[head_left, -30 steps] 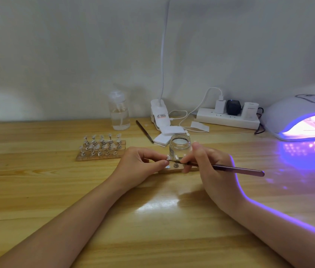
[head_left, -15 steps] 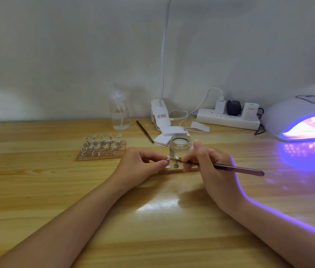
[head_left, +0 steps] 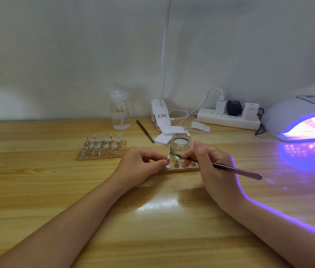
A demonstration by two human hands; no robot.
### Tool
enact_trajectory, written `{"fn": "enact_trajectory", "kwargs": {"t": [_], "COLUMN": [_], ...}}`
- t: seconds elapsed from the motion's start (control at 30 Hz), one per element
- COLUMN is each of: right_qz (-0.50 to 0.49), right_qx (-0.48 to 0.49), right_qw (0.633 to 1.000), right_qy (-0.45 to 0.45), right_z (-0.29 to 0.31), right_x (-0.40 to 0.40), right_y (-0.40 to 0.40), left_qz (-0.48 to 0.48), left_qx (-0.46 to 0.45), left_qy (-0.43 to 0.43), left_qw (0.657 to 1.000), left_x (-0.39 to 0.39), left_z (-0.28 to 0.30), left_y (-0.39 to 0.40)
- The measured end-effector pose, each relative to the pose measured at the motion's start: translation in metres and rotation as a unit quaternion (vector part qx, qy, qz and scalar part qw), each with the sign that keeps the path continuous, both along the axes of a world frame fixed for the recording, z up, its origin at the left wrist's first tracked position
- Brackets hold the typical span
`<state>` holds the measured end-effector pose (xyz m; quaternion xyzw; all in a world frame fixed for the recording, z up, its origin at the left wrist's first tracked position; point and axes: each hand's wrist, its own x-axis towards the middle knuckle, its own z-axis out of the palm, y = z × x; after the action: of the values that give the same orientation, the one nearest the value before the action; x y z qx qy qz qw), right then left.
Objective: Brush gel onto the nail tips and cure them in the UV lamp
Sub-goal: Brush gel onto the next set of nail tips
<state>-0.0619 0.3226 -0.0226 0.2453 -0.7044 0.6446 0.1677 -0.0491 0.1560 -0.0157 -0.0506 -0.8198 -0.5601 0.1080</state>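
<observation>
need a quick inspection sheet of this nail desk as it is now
surface: wooden table, glossy, violet glow at right
job's things: UV lamp lit with tips inside; gel jar open; small stand; full stand
clutter: pump bottle, spare brush, white pads
hands: left hand pinches a nail tip; right hand holds brush
cables: power strip, white cable
surroundings: plain wall

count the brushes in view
2: one brush in the right hand, tip at the nail tip; a spare brush lying beside the clear bottle. None seem hidden.
</observation>
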Motion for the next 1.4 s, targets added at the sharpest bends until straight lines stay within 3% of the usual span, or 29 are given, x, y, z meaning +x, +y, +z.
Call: {"fn": "enact_trajectory", "kwargs": {"t": [0.17, 0.4, 0.6, 0.87, 1.07, 1.27, 1.4], "right_qz": [0.0, 0.011, -0.001, 0.012, -0.002, 0.018, 0.002], "right_qx": [0.052, -0.029, 0.044, -0.039, 0.055, -0.025, -0.006], "right_qw": [0.999, 0.999, 0.999, 0.999, 0.998, 0.999, 1.0], "right_qy": [-0.01, -0.02, 0.001, -0.011, 0.01, -0.02, 0.016], "right_z": [0.0012, -0.0006, 0.0006, 0.0005, 0.003, 0.0012, 0.0026], "right_x": [-0.0004, 0.0019, -0.0003, 0.003, 0.001, 0.004, 0.003], "right_y": [0.0003, -0.0001, -0.0005, -0.0003, -0.0008, -0.0008, 0.0], "left_qz": [-0.01, -0.01, -0.015, 0.003, -0.007, -0.01, -0.008], "left_qx": [0.006, 0.005, 0.007, 0.01, 0.007, 0.013, 0.014], "left_qy": [0.004, 0.01, 0.013, 0.006, 0.015, 0.006, 0.006], "left_qw": [1.0, 1.0, 1.0, 1.0, 1.0, 1.0, 1.0], "left_x": [-0.0001, -0.0008, -0.0012, 0.0002, 0.001, 0.0, 0.0004], "left_z": [-0.0002, -0.0017, -0.0025, 0.0005, 0.0019, 0.0004, 0.0006], "left_y": [0.0001, -0.0006, -0.0007, -0.0001, 0.0018, 0.0007, 0.0007]}}
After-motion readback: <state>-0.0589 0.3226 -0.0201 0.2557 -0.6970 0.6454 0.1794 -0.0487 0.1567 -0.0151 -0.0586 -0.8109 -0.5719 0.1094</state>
